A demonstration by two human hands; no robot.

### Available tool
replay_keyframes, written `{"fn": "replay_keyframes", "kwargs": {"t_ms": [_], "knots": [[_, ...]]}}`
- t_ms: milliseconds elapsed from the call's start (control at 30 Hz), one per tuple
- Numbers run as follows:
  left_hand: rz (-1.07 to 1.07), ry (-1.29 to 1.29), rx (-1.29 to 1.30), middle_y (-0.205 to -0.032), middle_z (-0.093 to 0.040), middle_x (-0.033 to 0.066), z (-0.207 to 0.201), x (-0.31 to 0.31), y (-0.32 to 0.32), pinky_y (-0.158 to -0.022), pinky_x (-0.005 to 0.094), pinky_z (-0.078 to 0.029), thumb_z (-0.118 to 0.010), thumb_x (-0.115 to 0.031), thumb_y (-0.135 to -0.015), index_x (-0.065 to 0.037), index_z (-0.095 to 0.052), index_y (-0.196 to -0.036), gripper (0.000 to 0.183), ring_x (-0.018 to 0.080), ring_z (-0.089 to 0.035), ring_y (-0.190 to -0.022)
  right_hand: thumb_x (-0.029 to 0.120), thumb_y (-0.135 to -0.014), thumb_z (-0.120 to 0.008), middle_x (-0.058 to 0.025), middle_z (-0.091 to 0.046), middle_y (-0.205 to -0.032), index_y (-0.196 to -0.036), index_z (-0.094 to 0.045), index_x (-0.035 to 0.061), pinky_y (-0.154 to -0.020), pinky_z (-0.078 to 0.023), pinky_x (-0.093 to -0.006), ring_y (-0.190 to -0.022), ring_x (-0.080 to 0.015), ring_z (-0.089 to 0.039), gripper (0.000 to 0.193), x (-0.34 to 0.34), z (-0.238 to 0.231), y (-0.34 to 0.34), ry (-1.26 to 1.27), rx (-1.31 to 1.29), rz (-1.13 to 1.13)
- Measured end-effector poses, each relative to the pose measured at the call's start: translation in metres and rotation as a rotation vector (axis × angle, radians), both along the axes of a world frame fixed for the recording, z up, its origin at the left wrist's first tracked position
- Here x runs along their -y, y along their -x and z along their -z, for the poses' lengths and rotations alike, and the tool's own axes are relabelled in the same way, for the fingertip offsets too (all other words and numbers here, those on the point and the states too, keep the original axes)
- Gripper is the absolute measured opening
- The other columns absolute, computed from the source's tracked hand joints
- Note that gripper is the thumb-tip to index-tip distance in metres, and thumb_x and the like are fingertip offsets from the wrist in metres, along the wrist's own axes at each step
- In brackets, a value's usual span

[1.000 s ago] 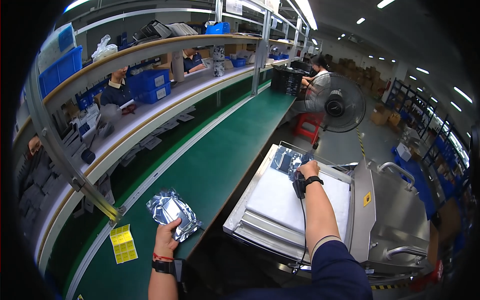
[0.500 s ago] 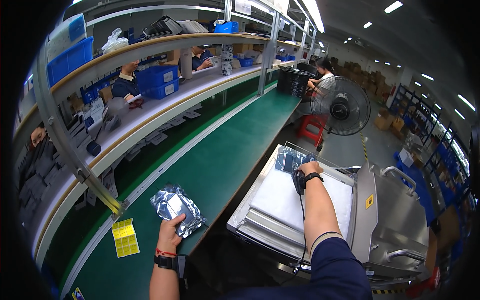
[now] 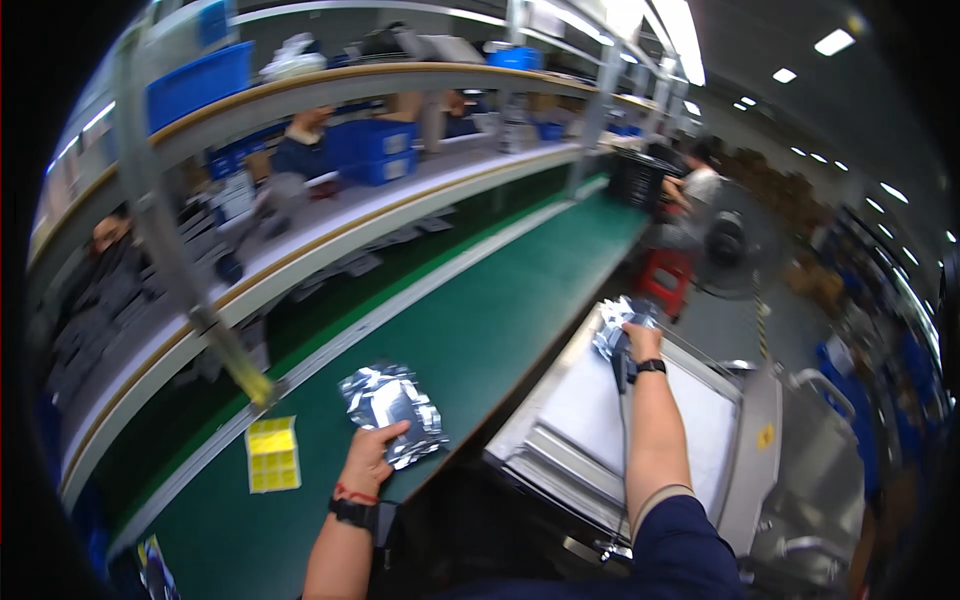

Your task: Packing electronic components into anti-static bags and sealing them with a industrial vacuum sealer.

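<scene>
My left hand (image 3: 372, 458) grips the near corner of a silver antistatic bag (image 3: 395, 405), thumb on top, over the green bench. The bag is crinkled and shiny, with something flat inside. My right hand (image 3: 643, 343) reaches to the far end of the machine's white pad (image 3: 590, 405), fingers closed around a dark corded handheld device (image 3: 620, 368). Its cable runs down across the pad. Against those fingers is a second silver antistatic bag (image 3: 614, 325), blurred; I cannot tell whether it is lifted or lying there.
A yellow label sheet (image 3: 272, 455) lies on the green bench (image 3: 480, 310). The machine's raised metal lid (image 3: 800, 470) stands at the right. Shelving with blue bins (image 3: 370, 152) runs along the left. A floor fan (image 3: 725, 240) and a seated person (image 3: 697, 190) are beyond.
The whole view has shifted and blurred, so the scene sits farther right in the picture. The left hand keeps its bag; the second bag now glints more beside my right hand.
</scene>
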State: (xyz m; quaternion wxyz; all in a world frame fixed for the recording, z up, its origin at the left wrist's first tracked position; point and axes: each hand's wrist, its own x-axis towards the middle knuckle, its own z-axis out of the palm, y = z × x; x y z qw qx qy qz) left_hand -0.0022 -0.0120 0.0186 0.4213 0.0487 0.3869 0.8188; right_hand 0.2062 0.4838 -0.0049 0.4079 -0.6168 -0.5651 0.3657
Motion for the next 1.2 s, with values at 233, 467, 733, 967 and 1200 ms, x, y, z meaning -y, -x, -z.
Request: {"fn": "replay_keyframes", "kwargs": {"t_ms": [233,467,733,967,1200], "knots": [[0.121,-0.110,-0.050,-0.106,-0.061,0.0111,0.011,-0.020,0.004,-0.084,0.0363,-0.052,-0.062,0.010,-0.074,0.000,-0.055,-0.113,0.041,0.0232,-0.062,-0.093,0.039,-0.071,-0.067,-0.0125,-0.066,-0.097,-0.092,-0.070,0.0117,-0.080,-0.050,-0.0401,-0.092,-0.0303,-0.063,0.034,-0.013,-0.007,-0.024,-0.265,0.908,-0.161],[0.075,-0.008,-0.004,-0.103,-0.063,0.0128,0.018,-0.011,-0.003,-0.081,0.0372,-0.053,-0.064,0.010,-0.073,0.002,-0.055,-0.110,0.039,0.0244,-0.064,-0.090,-0.002,-0.063,-0.070,-0.0096,-0.064,-0.082,-0.081,-0.064,-0.0073,-0.063,-0.049,-0.0318,-0.069,-0.0183,-0.060,0.020,0.003,-0.004,-0.008,-0.026,0.065,-0.332],[0.067,-0.115,0.070,-0.097,-0.065,0.0146,0.002,-0.016,-0.002,-0.075,0.0436,-0.056,-0.059,0.010,-0.075,0.003,-0.058,-0.105,0.031,0.0270,-0.065,-0.085,-0.002,-0.069,-0.070,-0.0086,-0.063,-0.092,-0.101,-0.057,-0.0032,-0.069,-0.051,-0.0316,-0.076,-0.0185,-0.061,0.035,0.036,-0.038,-0.005,-0.296,-0.341,-0.423],[0.100,-0.022,0.019,-0.095,-0.065,0.0145,0.002,-0.013,-0.006,-0.075,0.0430,-0.055,-0.058,0.004,-0.077,0.005,-0.060,-0.101,0.025,0.0271,-0.065,-0.084,0.006,-0.070,-0.075,-0.0088,-0.060,-0.098,-0.109,-0.050,0.0008,-0.073,-0.051,-0.0303,-0.083,-0.0168,-0.059,0.047,0.252,-0.091,0.072,-0.048,-0.472,-0.934],[0.164,-0.510,0.141,-0.114,-0.058,0.0105,0.004,0.008,-0.014,-0.089,0.0365,-0.048,-0.053,-0.027,-0.091,-0.004,-0.048,-0.122,0.039,0.0232,-0.059,-0.103,0.006,-0.068,-0.076,-0.0123,-0.049,-0.107,-0.108,-0.047,0.0004,-0.086,-0.044,-0.0313,-0.098,-0.0187,-0.052,0.050,0.392,-0.048,0.123,-0.248,-0.491,-1.056]]}}
